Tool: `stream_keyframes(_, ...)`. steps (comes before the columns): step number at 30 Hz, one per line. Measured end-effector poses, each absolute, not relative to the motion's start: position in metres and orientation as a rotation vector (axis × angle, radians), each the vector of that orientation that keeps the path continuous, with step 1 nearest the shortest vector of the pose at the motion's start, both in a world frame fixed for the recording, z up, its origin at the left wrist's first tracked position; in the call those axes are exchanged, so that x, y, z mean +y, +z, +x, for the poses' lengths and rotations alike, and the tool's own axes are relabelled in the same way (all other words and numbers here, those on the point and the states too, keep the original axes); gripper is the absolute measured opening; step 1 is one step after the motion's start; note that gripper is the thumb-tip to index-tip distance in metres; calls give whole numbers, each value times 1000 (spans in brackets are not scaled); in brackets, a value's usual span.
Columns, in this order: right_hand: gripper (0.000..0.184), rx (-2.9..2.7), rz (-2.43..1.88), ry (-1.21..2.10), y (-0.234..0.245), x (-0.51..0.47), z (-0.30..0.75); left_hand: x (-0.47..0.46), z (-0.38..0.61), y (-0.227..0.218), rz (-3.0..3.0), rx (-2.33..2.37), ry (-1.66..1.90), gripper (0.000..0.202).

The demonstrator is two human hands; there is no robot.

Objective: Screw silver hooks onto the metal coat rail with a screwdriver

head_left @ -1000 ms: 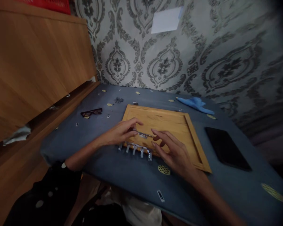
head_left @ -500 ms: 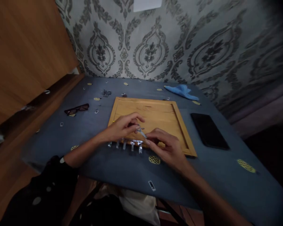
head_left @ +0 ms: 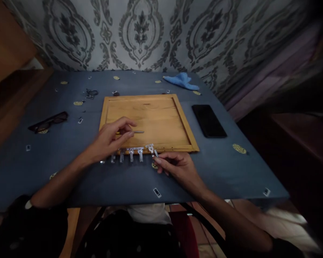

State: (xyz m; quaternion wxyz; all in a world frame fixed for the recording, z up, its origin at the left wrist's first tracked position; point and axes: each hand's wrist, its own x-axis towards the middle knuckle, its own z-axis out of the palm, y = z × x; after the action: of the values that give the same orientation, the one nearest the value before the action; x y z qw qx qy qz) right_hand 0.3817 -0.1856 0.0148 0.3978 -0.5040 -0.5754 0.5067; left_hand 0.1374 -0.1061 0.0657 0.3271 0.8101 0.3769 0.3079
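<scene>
My left hand (head_left: 109,138) rests on the near left part of a wooden tray (head_left: 161,118) and pinches a thin metal tool (head_left: 136,132) that points right over the tray. Below it, a row of small metal pieces (head_left: 130,153) leans against the tray's front edge on the blue cloth. My right hand (head_left: 174,165) lies on the cloth at the right end of that row, fingers pinched on the last metal piece (head_left: 152,149).
A black phone (head_left: 208,120) lies right of the tray. Dark glasses (head_left: 48,122) sit at the left, a blue rag (head_left: 181,80) at the back by the patterned wall. Small metal bits and yellow discs dot the blue table cloth (head_left: 231,168). A wooden cabinet stands at the far left.
The view swung right and down. My right hand drew back from the tray to the row's right end, pinching a small piece. My left hand keeps the thin tool.
</scene>
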Motion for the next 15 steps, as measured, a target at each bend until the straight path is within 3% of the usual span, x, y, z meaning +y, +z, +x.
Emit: stream_keyframes(15, 34, -1498, -1242, 1379, 9, -182, 376, -126, 150, 59, 2471, 881, 447, 56)
